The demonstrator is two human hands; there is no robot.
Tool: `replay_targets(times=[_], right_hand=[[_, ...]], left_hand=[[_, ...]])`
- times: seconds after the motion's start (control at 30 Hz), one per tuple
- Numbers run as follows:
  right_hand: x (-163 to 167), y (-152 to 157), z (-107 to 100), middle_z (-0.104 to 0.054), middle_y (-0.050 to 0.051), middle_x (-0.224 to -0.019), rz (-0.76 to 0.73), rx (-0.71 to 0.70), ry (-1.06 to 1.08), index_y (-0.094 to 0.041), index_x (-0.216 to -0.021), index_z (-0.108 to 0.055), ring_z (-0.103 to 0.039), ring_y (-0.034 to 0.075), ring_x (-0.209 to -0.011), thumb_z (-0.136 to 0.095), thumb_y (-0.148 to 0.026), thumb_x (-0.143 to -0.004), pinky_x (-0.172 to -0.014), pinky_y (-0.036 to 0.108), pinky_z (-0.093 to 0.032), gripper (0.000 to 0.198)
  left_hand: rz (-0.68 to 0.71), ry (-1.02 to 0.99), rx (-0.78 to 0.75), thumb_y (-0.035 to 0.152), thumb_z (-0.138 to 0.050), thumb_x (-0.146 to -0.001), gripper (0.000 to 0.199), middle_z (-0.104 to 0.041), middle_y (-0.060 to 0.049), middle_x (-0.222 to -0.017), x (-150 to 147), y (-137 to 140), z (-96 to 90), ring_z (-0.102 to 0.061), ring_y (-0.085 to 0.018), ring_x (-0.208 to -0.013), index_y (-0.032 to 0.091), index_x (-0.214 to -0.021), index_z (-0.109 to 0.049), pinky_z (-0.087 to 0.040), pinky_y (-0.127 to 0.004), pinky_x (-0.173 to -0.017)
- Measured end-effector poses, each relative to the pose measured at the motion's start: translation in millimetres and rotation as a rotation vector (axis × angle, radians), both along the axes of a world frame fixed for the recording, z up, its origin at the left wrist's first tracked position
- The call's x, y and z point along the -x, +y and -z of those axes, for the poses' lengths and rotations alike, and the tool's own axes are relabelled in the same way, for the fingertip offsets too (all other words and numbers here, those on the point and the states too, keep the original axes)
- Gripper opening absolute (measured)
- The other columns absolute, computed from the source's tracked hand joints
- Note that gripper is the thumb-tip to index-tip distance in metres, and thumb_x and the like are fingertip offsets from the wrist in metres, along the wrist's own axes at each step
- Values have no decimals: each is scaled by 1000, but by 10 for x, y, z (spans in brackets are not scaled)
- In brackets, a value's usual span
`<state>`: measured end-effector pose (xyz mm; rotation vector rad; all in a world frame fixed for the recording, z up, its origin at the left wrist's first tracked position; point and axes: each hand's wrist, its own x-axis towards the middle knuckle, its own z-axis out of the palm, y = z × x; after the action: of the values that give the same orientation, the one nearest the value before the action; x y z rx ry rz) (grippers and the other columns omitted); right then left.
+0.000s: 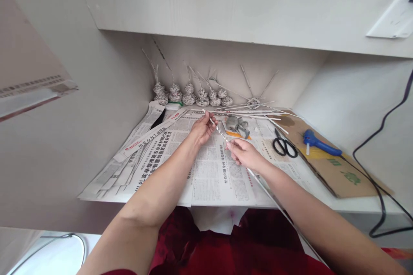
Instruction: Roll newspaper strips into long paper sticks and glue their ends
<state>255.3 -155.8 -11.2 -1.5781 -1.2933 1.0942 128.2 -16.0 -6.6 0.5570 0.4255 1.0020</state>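
Stretched between my two hands is a twisted strip of newspaper (221, 133), rolled into a thin paper cord. My left hand (204, 129) pinches its upper end between thumb and fingers. Lower and to the right, my right hand (240, 150) grips the cord, and a pale flat length trails from it under my right forearm toward my lap. Newspaper sheets (206, 172) lie beneath both hands. Beyond my left hand rest several thin rolled paper sticks (254, 114). A crumpled grey cloth (238, 126) sits just past my right hand.
Several woven paper gourds (189, 94) stand along the back wall. Cut newspaper strips (138, 150) are stacked at left. Black-handled scissors (284, 147) lie at right, beside a blue glue gun (322, 144) on cardboard (342, 180). A black cable (382, 126) hangs at the right. A cabinet overhangs the back.
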Motion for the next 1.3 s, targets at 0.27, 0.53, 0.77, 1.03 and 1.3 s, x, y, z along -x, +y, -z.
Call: replay_targets(times=[0.27, 0.53, 0.77, 1.03, 1.3], right_hand=[[-62, -228, 26, -30, -9, -49, -95, 176, 385, -22, -85, -49, -28, 8, -37, -41, -60, -84, -38, 22, -22, 39], [-173, -558, 52, -42, -4, -54, 16, 8, -80, -20, -73, -52, -39, 9, -46, -48, -56, -84, -46, 24, -30, 38], [-194, -667, -16, -38, -6, -53, -76, 201, 242, -20, -92, -55, -40, 10, -42, -37, -60, -87, -41, 24, -29, 44], [-226, -985, -45, -30, -8, -44, -21, 222, 177, -22, -70, -44, -32, 9, -37, -39, -58, -87, -39, 23, -27, 41], [-264, -1216, -76, -47, -5, -53, -10, 252, 11, -19, -86, -54, -47, 9, -44, -45, -57, -86, -42, 21, -37, 39]], left_hand=[[31, -46, 26, 26, -49, -90, 24, -55, -3, -62, -2, 1, 14, -59, -8, -55, 10, -76, -58, -47, -13, -44], [-41, -23, 73, 28, -50, -89, 23, -55, -2, -61, 29, 52, 10, -59, -8, -55, 10, -76, -58, -47, -12, -44], [-36, -54, 74, 26, -44, -92, 27, -53, -2, -59, 41, 41, -17, -58, -8, -53, 10, -75, -57, -46, -11, -43], [7, -96, 119, 29, -48, -90, 24, -51, -1, -59, 66, 78, -4, -55, -7, -51, 11, -77, -58, -43, -10, -40], [-101, -87, 148, 29, -46, -91, 26, -51, -1, -59, 82, 84, -31, -55, -6, -52, 11, -76, -57, -42, -9, -40]])
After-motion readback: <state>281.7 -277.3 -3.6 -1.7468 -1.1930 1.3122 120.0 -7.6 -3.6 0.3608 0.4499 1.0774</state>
